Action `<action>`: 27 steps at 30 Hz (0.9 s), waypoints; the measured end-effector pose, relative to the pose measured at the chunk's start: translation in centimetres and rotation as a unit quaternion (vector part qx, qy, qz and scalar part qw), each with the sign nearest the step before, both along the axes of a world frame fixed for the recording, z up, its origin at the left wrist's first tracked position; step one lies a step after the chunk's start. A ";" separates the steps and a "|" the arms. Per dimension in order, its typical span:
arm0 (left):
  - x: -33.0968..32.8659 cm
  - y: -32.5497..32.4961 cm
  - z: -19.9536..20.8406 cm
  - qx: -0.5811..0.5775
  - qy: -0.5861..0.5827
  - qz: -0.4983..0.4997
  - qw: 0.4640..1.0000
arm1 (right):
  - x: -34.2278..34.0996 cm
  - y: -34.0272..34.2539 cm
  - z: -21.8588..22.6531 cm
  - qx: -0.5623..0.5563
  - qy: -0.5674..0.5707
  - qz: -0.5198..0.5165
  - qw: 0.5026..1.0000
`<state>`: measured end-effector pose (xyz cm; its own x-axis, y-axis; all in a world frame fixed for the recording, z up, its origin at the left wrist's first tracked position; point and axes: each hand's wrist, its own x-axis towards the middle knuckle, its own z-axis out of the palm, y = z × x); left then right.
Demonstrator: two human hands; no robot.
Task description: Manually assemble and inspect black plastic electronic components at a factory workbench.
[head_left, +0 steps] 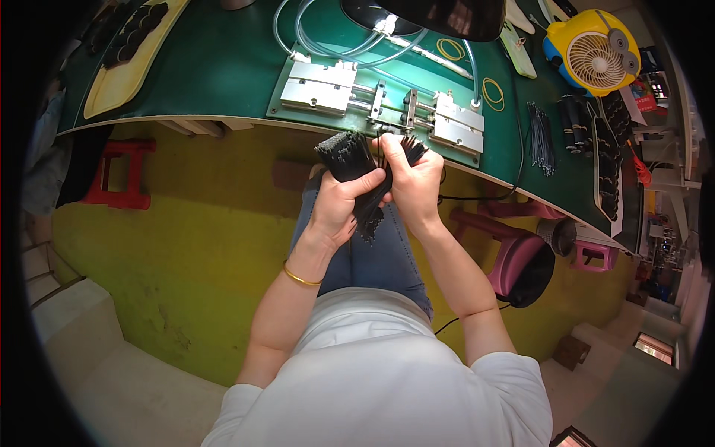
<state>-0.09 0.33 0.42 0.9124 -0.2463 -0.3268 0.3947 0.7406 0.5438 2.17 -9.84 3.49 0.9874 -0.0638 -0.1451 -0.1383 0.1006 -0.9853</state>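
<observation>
Your left hand (335, 205) wraps a thick bundle of black strands (347, 155), thumb pressed across; your right hand (406, 167) pinches a smaller black sheaf (415, 151) just beside it. Both above your lap, near the green table's (201, 71) front edge. Beyond: silver metal blocks (319, 83), clear tubing (304, 33), yellow fan (594, 56) far right.
</observation>
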 end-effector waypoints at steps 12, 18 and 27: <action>0.2 -0.3 -0.9 -0.006 -0.005 0.000 1.000 | 0.5 -0.1 -0.2 -0.022 0.017 -0.020 0.999; 0.3 -0.3 -0.6 -0.011 -0.003 0.001 1.000 | 0.7 -0.1 -0.5 -0.001 0.033 -0.031 0.999; 0.2 -0.4 -0.7 -0.030 0.002 -0.009 1.000 | 0.5 -0.2 -0.6 0.014 0.025 -0.025 0.999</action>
